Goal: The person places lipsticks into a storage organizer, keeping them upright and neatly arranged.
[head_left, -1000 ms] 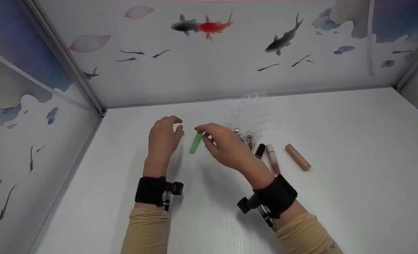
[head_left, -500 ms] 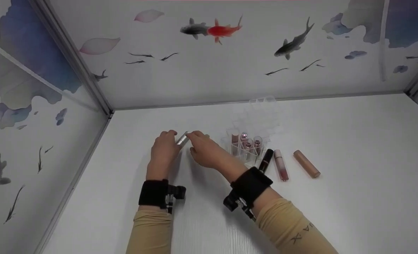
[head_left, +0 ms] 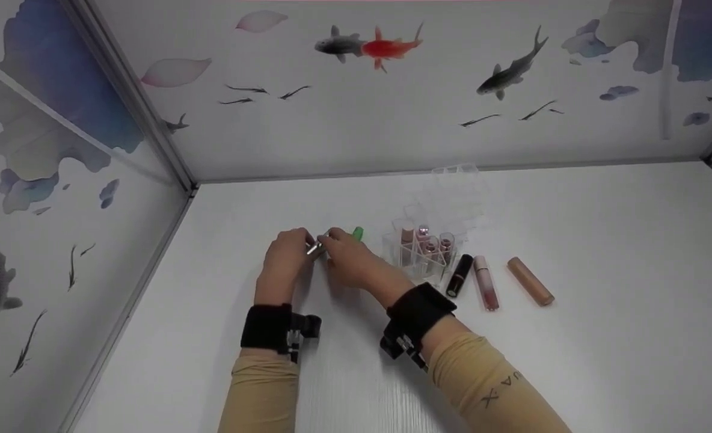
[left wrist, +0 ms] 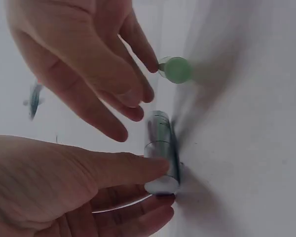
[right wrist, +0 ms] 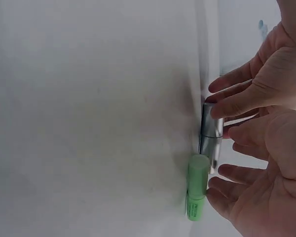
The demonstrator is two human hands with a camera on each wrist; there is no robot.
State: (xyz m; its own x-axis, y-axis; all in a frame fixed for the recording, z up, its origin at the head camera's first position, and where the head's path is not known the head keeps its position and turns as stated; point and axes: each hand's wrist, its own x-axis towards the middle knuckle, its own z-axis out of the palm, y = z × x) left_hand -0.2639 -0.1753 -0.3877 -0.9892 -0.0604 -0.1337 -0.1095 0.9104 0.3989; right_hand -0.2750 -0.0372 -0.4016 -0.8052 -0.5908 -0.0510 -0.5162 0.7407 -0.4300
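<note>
Head: left hand [head_left: 285,260] and right hand [head_left: 349,260] meet at silver tube [head_left: 316,248], green tube [head_left: 358,232] just beyond; clear rack [head_left: 413,260], black tube [head_left: 459,275], pink tube [head_left: 486,282], tan tube [head_left: 530,281] rightward on surface [head_left: 602,361]. Left wrist: left fingers pinch silver tube, likely positioning it; next probably needs controlled release. Right wrist: right fingers loosely spread, holding nothing, green tube crowding them.

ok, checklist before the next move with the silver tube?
1. Left hand grips silver tube: ok, thumb and fingers on it.
2. Silver tube closed: ok, its two parts meet at the seam.
3. Right hand clear of green tube: cannot tell, fingertips very close, contact unclear.
4. Clear holder upright: ok, lipsticks standing in it.
5. Black tube, pink tube, brown tube clear of both hands: ok.
</note>
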